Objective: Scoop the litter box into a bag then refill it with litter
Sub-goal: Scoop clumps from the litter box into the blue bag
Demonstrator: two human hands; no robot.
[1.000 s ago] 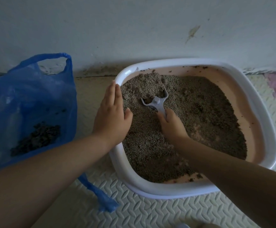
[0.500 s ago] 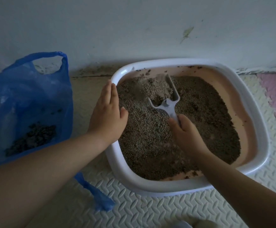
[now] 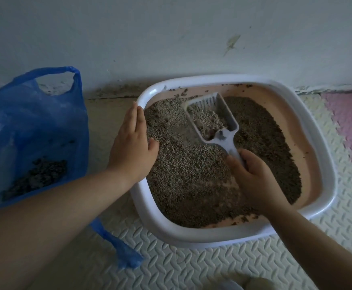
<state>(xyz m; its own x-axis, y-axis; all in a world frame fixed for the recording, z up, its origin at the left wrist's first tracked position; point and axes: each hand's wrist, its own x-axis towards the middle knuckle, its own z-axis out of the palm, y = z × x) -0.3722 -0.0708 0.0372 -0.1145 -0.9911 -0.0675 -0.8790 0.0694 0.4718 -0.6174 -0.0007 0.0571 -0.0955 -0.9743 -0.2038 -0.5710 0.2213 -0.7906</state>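
A white litter box with a pink inner wall sits on the floor against the wall, holding grey-brown litter. My right hand grips the handle of a grey slotted scoop, whose head is lifted above the litter at the far side with a small load in it. My left hand rests flat on the box's left rim, fingers straight. A blue plastic bag stands open to the left with dark scooped litter showing through it.
A pale wall with a stain runs along the back. Cream embossed foam mats cover the floor, with a pink mat at the right. A loose blue bag handle lies on the floor near the box's front-left corner.
My right hand has pulled the scoop up out of the litter, so its slotted head now shows with litter in it. A trough is left in the litter. My left hand stays on the rim.
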